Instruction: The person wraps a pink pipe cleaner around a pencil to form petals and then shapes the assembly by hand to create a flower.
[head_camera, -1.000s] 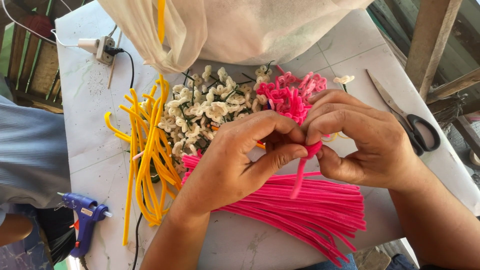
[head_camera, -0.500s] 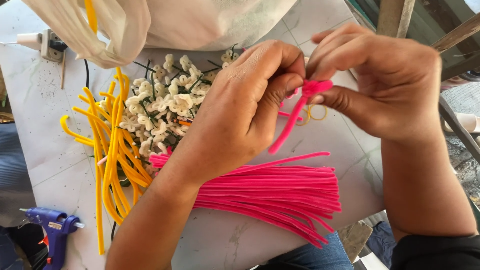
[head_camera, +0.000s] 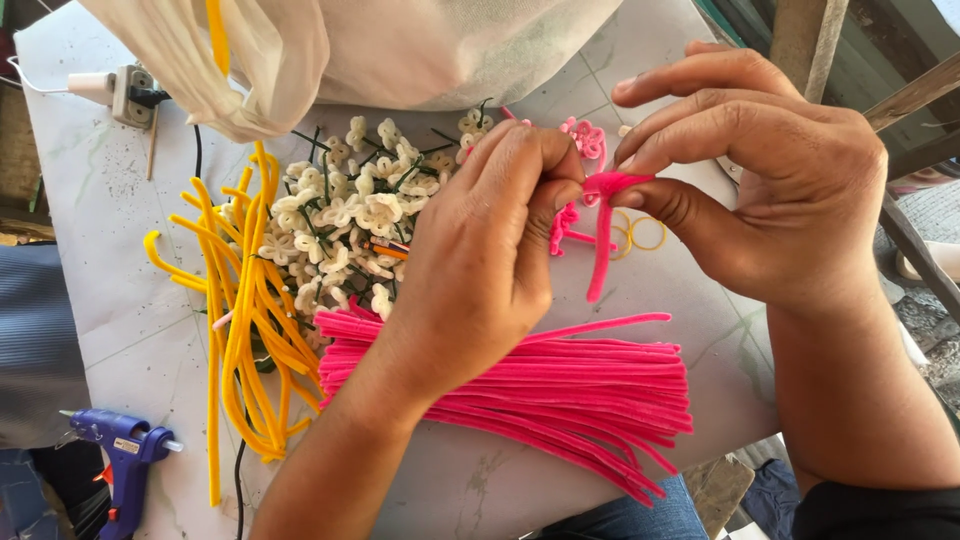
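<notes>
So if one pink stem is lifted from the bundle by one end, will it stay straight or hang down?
Probably nearly straight: the pink stems lie straight. Yet it bends easily: the pink piece between both hands keeps its folds. Likely very light.

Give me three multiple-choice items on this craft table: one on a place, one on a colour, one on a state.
1. Where is the glue gun?
A. bottom-left corner
B. beside the right hand
C. on the pink stems

2. What colour is the stem both hands hold?
A. yellow
B. pink
C. white

3. How is that stem?
A. flat on the table
B. pinched between both hands, tail hanging down
C. inside the bag

Key: 1 A, it lies at the lower left, beside the yellow stems. 2 B, it matches the pink bundle. 3 B, the left hand and right hand pinch its top above the table.
</notes>
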